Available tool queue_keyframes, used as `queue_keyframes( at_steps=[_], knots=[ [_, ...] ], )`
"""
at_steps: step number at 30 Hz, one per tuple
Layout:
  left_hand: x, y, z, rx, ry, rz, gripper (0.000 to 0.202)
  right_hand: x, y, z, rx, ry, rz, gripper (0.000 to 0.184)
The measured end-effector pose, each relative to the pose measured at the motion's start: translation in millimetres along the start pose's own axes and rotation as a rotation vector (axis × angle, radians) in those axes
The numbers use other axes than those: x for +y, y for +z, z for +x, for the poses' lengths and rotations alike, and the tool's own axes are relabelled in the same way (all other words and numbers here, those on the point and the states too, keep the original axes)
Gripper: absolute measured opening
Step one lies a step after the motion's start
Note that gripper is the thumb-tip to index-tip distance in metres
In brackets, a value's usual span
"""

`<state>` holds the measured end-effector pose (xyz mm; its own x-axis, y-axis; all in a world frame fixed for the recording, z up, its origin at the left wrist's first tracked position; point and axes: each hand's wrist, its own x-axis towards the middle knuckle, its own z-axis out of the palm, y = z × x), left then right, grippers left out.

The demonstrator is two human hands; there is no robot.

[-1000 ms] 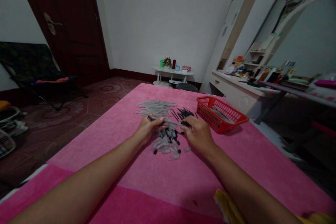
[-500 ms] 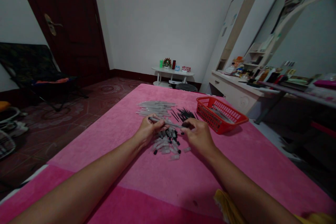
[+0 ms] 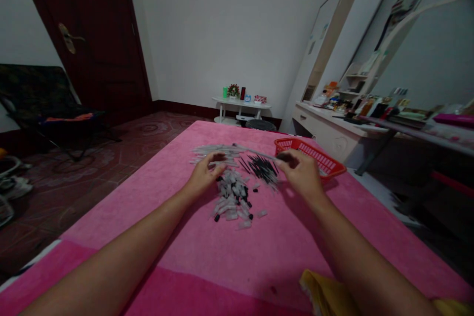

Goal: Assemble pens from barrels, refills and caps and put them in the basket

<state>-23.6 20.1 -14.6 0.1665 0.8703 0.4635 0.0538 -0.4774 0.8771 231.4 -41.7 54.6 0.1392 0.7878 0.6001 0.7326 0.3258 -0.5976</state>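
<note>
Pen (image 3: pixel 259 152) slim, pale, pinched in right hand (image 3: pixel 301 173); left hand (image 3: pixel 203 174) half-curled, empty. Caps (image 3: pixel 231 202) heaped between hands; red basket (image 3: pixel 326 159) beyond right hand, partly hidden.

**Pale walls (image 3: pixel 207 34) and reddish floor (image 3: pixel 159 131) in dim light**

Far beyond the fingers (image 3: pixel 298 158), a low white table (image 3: pixel 240 104) stands near the back wall, whose foot carries a dark red skirting (image 3: pixel 185 105). Left of the fingers and well apart are a dark red door (image 3: pixel 96 44) with a metal handle (image 3: pixel 69 39) and, nearer, a folding chair (image 3: pixel 33 89). Right of them, a white dresser (image 3: pixel 333 134) holds bottles (image 3: pixel 368 107); a tall cabinet (image 3: pixel 365 10) rises behind.
</note>
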Motion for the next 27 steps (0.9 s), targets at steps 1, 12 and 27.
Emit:
queue_keyframes(
  at_steps=[1, 12, 27],
  knots=[
    [-5, -7.9, 3, 0.006, 0.042, 0.145, 0.042, 7, -11, 6, 0.092, -0.008, -0.119, 0.019],
    [-46, -35.9, 5, -0.23, 0.149, 0.989, 0.045, 88, -59, 18, 0.276, 0.314, -0.695, 0.03],
    [-30, -33.5, 1, -0.137, 0.129, 1.088, 0.022, 99, -51, 14, 0.199, 0.278, -0.718, 0.033]
  ],
)
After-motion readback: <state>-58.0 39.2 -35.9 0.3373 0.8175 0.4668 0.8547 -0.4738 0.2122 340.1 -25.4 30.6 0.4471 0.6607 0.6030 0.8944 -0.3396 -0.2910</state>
